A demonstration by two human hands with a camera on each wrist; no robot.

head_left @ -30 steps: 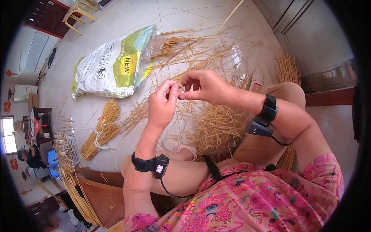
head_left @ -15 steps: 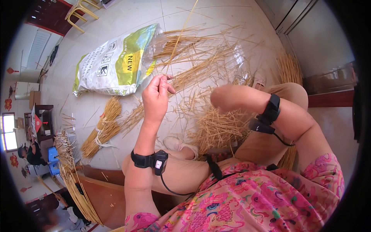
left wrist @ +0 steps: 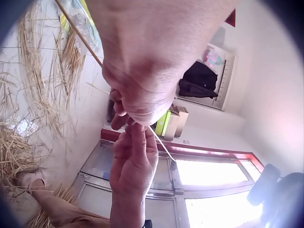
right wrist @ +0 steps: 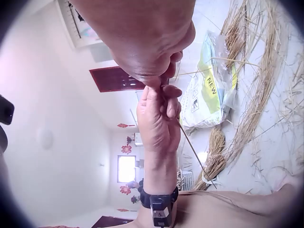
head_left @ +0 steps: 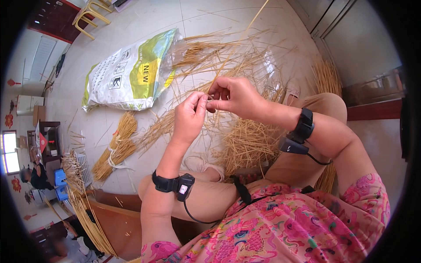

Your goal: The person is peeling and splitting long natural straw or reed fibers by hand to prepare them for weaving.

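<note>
In the head view my left hand (head_left: 188, 117) and right hand (head_left: 240, 97) meet above the straw-strewn floor, fingertips close together. Between them is a straw stalk (head_left: 242, 36), whose long end slants up and away past the right fingers. The left wrist view has the stalk (left wrist: 76, 29) passing behind my left hand (left wrist: 142, 71), with a thin pale end sticking out beyond the fingertips. My left thumb and forefinger pinch the straw; my right thumb and fingers pinch it beside them. In the right wrist view a stalk (right wrist: 194, 151) trails down from the left fingers. The pinched spot itself is mostly hidden.
A white and green plastic sack (head_left: 127, 72) lies on the floor with straw spilling from its mouth. Nearer are a tied straw bundle (head_left: 116, 147) and a loose straw heap (head_left: 250, 144). More stalks (head_left: 326, 79) stand by the metal door. A stool (head_left: 90, 17) stands far left.
A second ago the hands were together. Half a second ago they were apart, the right hand blurred and lower to the right. Now the right hand is back at the left fingertips.
</note>
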